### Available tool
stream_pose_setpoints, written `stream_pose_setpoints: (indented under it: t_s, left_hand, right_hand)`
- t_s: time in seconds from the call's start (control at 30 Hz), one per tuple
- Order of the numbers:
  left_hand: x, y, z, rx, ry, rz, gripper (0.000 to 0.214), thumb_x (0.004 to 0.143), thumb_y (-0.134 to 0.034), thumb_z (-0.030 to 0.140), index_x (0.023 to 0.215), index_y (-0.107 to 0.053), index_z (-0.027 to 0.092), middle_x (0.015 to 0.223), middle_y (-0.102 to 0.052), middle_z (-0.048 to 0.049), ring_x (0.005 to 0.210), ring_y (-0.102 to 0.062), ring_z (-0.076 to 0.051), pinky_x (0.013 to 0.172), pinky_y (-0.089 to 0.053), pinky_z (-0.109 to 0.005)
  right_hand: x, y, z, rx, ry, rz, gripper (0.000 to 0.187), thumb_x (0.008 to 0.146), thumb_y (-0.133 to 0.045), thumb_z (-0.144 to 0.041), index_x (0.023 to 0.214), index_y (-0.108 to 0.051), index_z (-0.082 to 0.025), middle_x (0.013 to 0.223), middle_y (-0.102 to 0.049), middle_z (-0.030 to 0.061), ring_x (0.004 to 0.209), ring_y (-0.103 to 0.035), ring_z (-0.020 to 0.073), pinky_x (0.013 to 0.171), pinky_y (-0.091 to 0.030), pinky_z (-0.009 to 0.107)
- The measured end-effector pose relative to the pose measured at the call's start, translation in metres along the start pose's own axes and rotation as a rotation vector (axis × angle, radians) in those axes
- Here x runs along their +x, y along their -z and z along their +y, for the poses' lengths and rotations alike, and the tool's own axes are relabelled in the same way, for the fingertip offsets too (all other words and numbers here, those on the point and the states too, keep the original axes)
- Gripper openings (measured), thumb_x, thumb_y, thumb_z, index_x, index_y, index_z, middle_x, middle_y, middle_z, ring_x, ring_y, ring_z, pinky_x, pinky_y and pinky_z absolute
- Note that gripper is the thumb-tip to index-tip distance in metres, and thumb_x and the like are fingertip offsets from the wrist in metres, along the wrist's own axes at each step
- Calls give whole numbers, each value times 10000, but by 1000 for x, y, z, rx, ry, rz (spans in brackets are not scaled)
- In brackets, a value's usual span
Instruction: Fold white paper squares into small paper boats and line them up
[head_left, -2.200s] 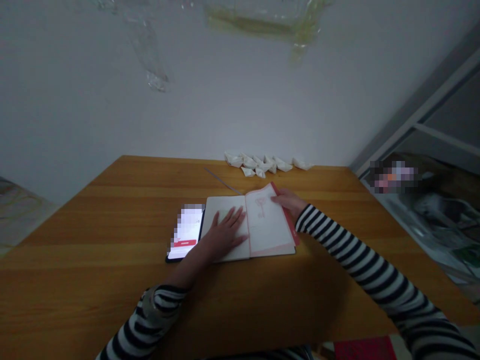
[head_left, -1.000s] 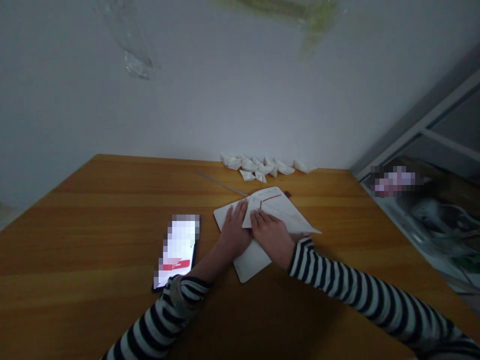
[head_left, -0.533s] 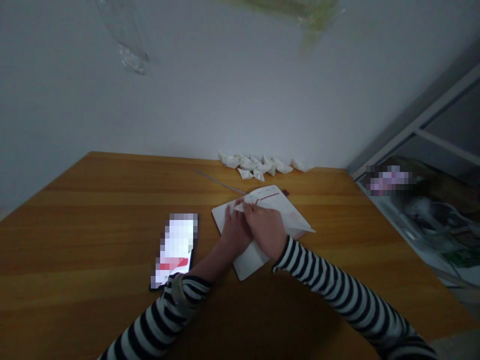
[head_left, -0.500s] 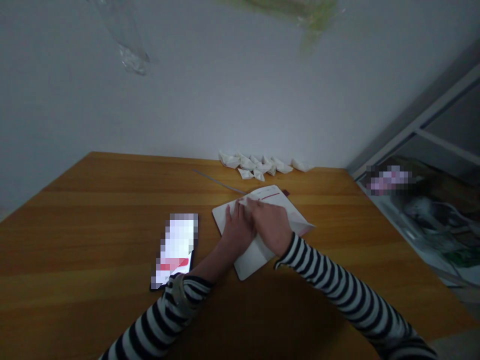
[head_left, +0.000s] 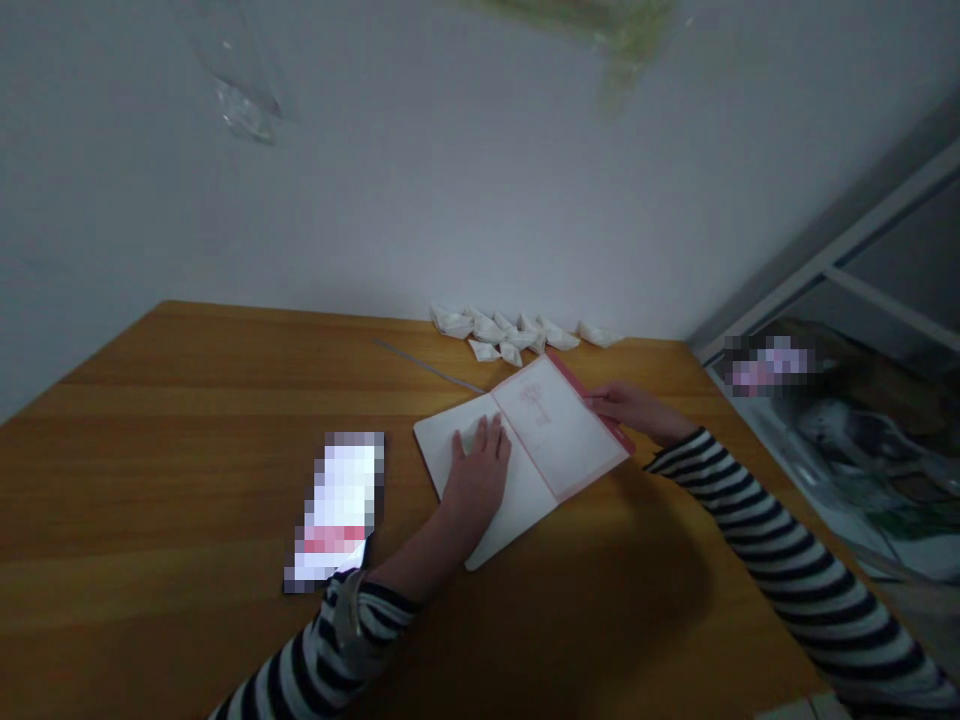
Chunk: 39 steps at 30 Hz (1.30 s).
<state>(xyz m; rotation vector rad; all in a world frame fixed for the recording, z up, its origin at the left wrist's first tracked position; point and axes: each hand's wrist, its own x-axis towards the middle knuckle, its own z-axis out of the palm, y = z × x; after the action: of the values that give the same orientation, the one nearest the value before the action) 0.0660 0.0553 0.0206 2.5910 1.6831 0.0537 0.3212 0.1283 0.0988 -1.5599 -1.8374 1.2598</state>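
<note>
A pale grey wall (head_left: 450,180) with a clear plastic film (head_left: 240,110) stuck high on it rises behind a honey-coloured wooden table (head_left: 187,420), and a grey metal frame (head_left: 847,270) crosses the right corner. A row of small white folded paper boats (head_left: 487,328) lines the table's far edge, and a thin grey metal strip (head_left: 427,367) lies slantwise just in front of them. Near the middle of the table lies an open white notebook (head_left: 450,445), turned at an angle, with a pink-edged sheet (head_left: 551,425) bearing a faint pink drawing on its right side. The left hand (head_left: 476,475) is open and palm down on the white left page, its spread fingers holding the notebook flat beside the fold. The right hand (head_left: 626,408) reaches across to the notebook's red outer edge, fingers laid over it; the thumb is hidden, so a firm grip cannot be told. This wide stance keeps the spread steady. Bare wood lies beyond the red edge on the right, while a pixelated black phone (head_left: 337,510) sits just left of the notebook, close to the left forearm
</note>
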Motion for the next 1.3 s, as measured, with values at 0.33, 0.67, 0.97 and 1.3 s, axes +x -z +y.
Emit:
stream_pose_setpoints:
  t_s: [0.33,0.67,0.97,1.3]
  left_hand:
    - [37,-8,14,-7,214,104,565,907,-239,2,1425,-465,-1,1515,-414,-258,1415,-402,-326,1114,-370,-560]
    - [31,-17,-12,-150,239,98,617,886,-335,140,1494,-366,38,1585,-314,-186,1491,-259,-283,1186,-176,-601]
    - [30,-12,-9,-176,255,98,605,898,-325,144,1494,-372,50,1584,-313,-195,1486,-271,-293,1171,-172,-634]
    - [31,-12,-8,-165,259,55,615,892,-327,151,1496,-349,38,1605,-249,-202,1494,-232,-329,1128,-80,-737]
  right_hand:
    - [50,-2,-20,21,-115,-267,460,846,-617,-547,718,-695,-112,628,-685,42,546,-559,127,522,-420,230]
    - [34,-50,27,495,-264,61,403,714,-759,-527,707,-681,-132,596,-664,18,493,-540,123,499,-425,251]
    - [-4,-106,42,536,-269,284,505,739,-704,-607,548,-542,-168,493,-496,-33,454,-384,99,461,-286,243]
    - [-9,-108,48,410,-215,364,577,758,-693,-598,455,-418,-190,462,-395,-42,471,-322,91,463,-223,243]
